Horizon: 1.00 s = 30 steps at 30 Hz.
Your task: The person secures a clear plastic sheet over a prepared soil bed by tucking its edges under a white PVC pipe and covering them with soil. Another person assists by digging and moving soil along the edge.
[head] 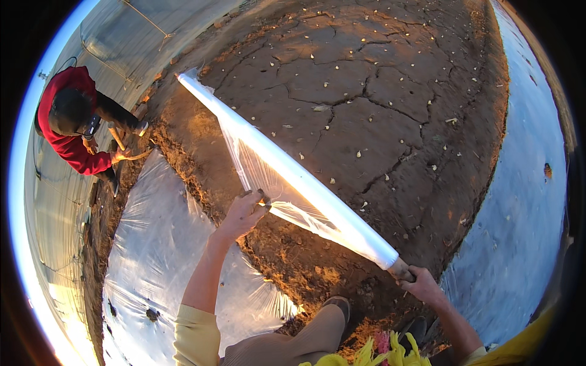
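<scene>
A long roll of clear plastic film (297,176) slants across the soil bed in front of me. My right hand (422,284) grips the core end (401,269) that sticks out at the near right. With my left hand (244,214) I pinch the loose edge of the film, pulled out from the roll into a stretched, creased triangle (268,176). The far end of the roll lies at the upper left, by the edge of the bed. Under the roll, the dark, cracked soil bed (339,123) is dotted with several small pale cloves or bulbs (359,154).
A person in a red top (75,114) bends at the left, holding a wooden-handled tool (118,137). Film-covered beds lie at the left (155,256) and right (512,201). Beyond the person stands a plastic-sheeted greenhouse wall (123,41). A loose soil ridge (293,261) runs near my feet.
</scene>
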{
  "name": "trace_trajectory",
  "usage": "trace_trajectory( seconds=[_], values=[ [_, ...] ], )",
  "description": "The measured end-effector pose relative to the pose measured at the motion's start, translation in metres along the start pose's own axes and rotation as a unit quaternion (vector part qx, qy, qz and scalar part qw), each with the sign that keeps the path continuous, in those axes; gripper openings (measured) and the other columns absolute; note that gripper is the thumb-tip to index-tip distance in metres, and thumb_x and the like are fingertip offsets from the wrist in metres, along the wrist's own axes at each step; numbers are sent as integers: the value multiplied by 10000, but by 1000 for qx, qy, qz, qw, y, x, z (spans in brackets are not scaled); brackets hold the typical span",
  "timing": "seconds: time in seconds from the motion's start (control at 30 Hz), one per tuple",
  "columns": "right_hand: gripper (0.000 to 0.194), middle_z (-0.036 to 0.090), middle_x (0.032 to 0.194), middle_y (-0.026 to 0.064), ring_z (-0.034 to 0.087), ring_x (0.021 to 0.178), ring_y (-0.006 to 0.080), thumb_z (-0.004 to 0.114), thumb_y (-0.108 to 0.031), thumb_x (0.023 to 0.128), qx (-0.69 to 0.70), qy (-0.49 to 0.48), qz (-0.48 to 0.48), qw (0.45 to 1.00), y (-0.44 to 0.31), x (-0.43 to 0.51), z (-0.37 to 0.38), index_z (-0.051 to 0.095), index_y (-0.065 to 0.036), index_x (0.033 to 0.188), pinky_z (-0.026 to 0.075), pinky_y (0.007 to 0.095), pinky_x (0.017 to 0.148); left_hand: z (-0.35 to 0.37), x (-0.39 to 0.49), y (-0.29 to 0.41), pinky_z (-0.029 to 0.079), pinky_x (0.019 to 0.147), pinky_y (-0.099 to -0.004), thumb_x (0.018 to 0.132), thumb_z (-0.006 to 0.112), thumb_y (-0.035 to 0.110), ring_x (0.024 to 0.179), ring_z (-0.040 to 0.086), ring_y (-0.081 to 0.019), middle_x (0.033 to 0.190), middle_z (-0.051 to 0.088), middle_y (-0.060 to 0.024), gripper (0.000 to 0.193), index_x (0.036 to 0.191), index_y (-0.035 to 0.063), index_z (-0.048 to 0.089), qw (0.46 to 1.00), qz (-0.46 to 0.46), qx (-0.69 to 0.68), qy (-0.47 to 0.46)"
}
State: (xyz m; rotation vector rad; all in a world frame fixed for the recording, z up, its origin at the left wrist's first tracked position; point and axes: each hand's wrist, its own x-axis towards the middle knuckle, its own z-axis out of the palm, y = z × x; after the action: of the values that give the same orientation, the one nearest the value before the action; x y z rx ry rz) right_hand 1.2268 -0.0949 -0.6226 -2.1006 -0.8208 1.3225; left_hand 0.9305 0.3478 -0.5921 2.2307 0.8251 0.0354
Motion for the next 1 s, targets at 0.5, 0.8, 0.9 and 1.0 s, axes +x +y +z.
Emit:
trace_trajectory(
  seconds=[0.5, 0.8, 0.9, 1.0],
  values=[
    [341, 636, 828, 281, 639, 838, 486, 788, -177, 755, -106, 169, -49, 979, 12, 27, -26, 547, 0, 920, 483, 493, 673, 133, 3, 15, 435, 831, -442, 820, 705, 200, 853, 618, -266, 786, 618, -86, 135, 886, 111, 629, 912, 242, 332, -14],
    [320, 670, 965, 230, 638, 947, 452, 778, -173, 804, -217, 236, -44, 946, 19, 57, -60, 555, -17, 971, 487, 525, 779, 123, 8, 59, 458, 914, -452, 812, 758, 219, 897, 636, -256, 875, 651, -56, 199, 958, 127, 658, 908, 303, 287, 21],
    [292, 669, 954, 228, 633, 930, 455, 757, -176, 835, -191, 203, -32, 960, 22, 66, -77, 557, -13, 973, 487, 513, 763, 124, 18, 74, 472, 891, -417, 823, 727, 198, 902, 635, -258, 902, 656, -64, 166, 940, 111, 648, 942, 277, 189, 18],
    [291, 666, 907, 219, 647, 889, 434, 746, -201, 867, -158, 129, -38, 978, 26, 68, -91, 566, -5, 984, 487, 482, 734, 134, 25, 80, 486, 850, -389, 840, 688, 169, 890, 633, -253, 905, 655, -77, 132, 926, 87, 630, 943, 268, 197, 20]
  ],
)
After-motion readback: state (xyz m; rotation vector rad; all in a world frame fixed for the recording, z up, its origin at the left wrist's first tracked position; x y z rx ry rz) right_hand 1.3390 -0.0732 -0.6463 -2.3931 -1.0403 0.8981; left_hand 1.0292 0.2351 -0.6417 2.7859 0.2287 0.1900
